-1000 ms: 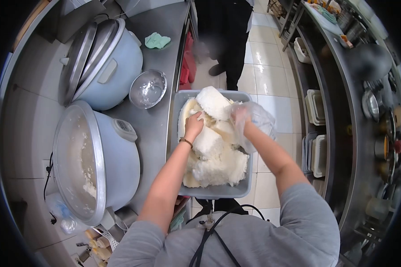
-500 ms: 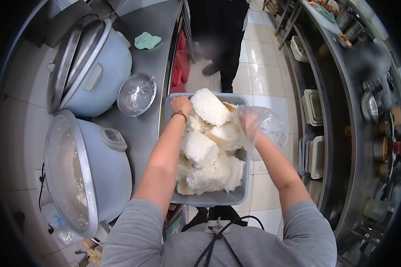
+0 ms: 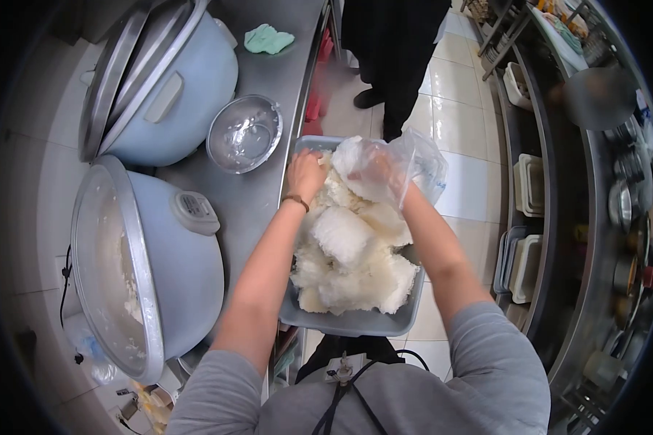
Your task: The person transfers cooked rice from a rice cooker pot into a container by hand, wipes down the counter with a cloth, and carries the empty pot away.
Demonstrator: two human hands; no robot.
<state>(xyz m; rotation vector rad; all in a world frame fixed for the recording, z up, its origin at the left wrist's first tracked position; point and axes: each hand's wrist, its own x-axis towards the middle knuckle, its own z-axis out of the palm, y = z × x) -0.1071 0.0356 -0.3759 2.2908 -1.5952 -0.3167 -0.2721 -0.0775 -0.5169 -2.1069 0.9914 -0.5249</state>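
Large clumps of white rice (image 3: pixel 341 235) fill a grey tub (image 3: pixel 348 325) in front of me. My left hand (image 3: pixel 307 176) is at the tub's far left corner, its fingers curled down at the edge of the rice; whether they grip any is hidden. A clear plastic bag (image 3: pixel 424 163) covers my right hand (image 3: pixel 384 174), which lies against the rice clump at the far end of the tub. Through the bag, the fingers of that hand are blurred.
Left, on the steel counter (image 3: pixel 239 210), are an open rice cooker (image 3: pixel 178 254), another cooker (image 3: pixel 189 94) with lids leaning on it, a metal bowl (image 3: pixel 244 134) and a green cloth (image 3: pixel 268 39). A person (image 3: pixel 392 58) stands beyond the tub. Shelves (image 3: pixel 551 217) line the right.
The bagged right hand has moved left, over the far rice clump. My left hand went from the rice to the tub's far left corner and now reaches slightly inward. The view has shifted.
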